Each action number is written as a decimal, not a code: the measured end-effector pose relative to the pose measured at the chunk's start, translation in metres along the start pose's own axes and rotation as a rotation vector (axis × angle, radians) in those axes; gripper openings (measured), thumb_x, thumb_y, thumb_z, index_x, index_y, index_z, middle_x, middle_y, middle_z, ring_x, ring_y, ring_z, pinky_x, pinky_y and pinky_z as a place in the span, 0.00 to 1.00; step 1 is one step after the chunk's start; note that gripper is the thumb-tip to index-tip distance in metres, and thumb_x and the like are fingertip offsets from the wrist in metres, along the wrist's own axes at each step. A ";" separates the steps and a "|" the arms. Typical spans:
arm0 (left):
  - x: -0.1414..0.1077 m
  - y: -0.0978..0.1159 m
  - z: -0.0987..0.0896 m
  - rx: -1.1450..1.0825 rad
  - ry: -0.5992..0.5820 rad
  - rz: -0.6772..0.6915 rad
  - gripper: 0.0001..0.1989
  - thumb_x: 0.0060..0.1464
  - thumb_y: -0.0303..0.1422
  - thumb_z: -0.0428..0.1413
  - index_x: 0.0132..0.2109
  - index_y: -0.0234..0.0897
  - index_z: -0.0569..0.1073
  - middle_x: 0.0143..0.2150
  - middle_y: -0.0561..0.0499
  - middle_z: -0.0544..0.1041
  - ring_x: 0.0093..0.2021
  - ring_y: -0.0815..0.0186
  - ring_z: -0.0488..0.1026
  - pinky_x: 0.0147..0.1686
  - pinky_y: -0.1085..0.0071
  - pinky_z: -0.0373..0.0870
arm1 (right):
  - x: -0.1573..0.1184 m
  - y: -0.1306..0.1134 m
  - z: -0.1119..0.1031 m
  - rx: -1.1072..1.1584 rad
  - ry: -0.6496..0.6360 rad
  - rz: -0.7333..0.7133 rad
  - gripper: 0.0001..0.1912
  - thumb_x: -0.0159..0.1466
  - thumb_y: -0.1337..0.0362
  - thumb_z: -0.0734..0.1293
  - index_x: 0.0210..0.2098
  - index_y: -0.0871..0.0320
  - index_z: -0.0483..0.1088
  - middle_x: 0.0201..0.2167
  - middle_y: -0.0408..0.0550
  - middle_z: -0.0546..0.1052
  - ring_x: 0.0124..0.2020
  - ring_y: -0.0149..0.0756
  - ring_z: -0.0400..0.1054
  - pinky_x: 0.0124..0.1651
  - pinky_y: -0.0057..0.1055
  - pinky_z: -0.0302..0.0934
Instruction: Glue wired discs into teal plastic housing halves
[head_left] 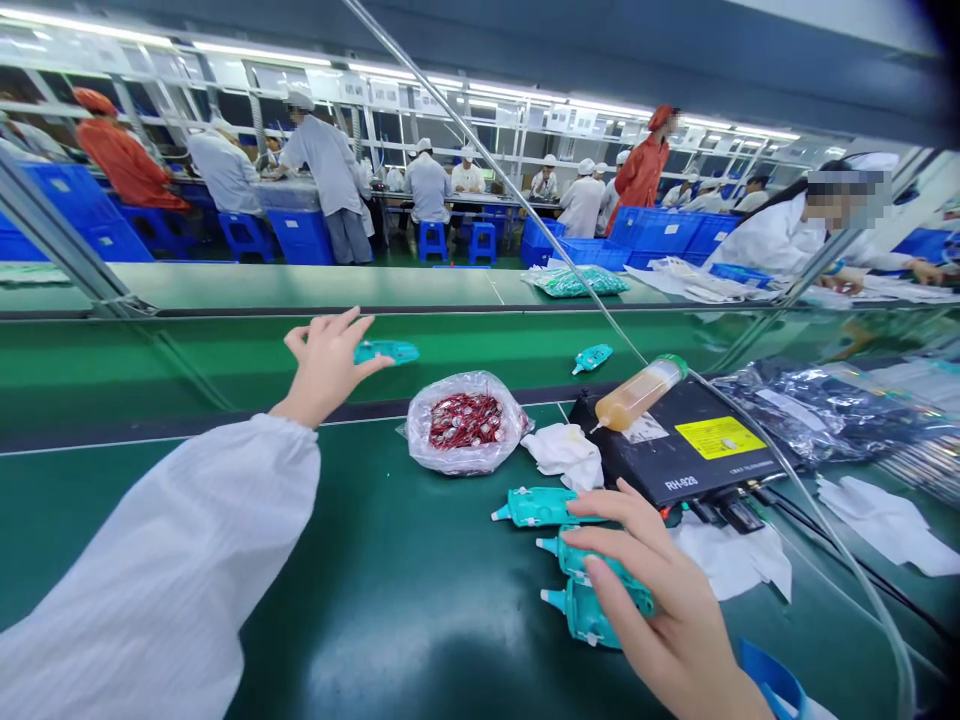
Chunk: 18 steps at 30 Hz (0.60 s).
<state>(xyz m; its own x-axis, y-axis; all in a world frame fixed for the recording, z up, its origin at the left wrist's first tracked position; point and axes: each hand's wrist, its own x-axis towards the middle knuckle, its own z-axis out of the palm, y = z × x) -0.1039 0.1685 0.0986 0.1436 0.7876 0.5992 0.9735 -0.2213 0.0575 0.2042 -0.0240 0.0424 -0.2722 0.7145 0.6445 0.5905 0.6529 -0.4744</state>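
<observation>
My left hand is open above the green conveyor belt, fingers spread, its fingertips close to a flat teal plastic part. My right hand lies over a teal plastic housing and seems to grip it, with a second housing pressed beside it. A third teal housing rests just past my right thumb. Another small teal part lies farther out on the belt. A clear bag of red-wired components sits between my hands.
A black RH-920 unit carries an amber glue syringe with a clear tube. White cloths and a shiny anti-static bag lie nearby. A co-worker's white sleeve is across the belt, with blue bins and workers beyond.
</observation>
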 end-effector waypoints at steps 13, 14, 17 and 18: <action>-0.045 0.094 0.042 0.137 -0.432 0.221 0.12 0.60 0.35 0.55 0.49 0.35 0.71 0.49 0.46 0.73 0.47 0.60 0.72 0.46 0.56 0.71 | -0.007 0.002 -0.006 -0.022 -0.012 0.024 0.07 0.65 0.71 0.61 0.39 0.54 0.67 0.37 0.44 0.74 0.42 0.34 0.69 0.59 0.37 0.50; -0.046 0.095 0.043 0.149 -0.433 0.213 0.12 0.60 0.35 0.55 0.49 0.35 0.71 0.50 0.46 0.73 0.47 0.59 0.72 0.46 0.56 0.71 | -0.007 0.001 -0.006 -0.025 -0.016 0.018 0.07 0.65 0.71 0.61 0.38 0.54 0.67 0.36 0.44 0.74 0.42 0.34 0.69 0.59 0.37 0.51; -0.046 0.095 0.045 0.154 -0.433 0.204 0.12 0.61 0.35 0.55 0.50 0.35 0.70 0.50 0.46 0.73 0.47 0.60 0.72 0.46 0.56 0.71 | -0.008 0.000 -0.006 -0.022 -0.028 0.022 0.06 0.65 0.71 0.61 0.37 0.55 0.67 0.35 0.43 0.74 0.40 0.33 0.70 0.59 0.37 0.51; -0.046 0.095 0.044 0.146 -0.432 0.206 0.12 0.61 0.35 0.55 0.50 0.35 0.70 0.50 0.46 0.73 0.47 0.60 0.72 0.46 0.56 0.71 | -0.008 0.000 -0.006 -0.016 -0.031 0.022 0.06 0.65 0.72 0.61 0.37 0.54 0.66 0.35 0.43 0.74 0.40 0.33 0.70 0.59 0.37 0.50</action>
<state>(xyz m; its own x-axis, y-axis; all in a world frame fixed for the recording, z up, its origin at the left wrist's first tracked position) -0.0104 0.1369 0.0410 0.3660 0.9091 0.1988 0.9275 -0.3389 -0.1577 0.2112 -0.0316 0.0409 -0.2829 0.7361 0.6149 0.6085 0.6333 -0.4782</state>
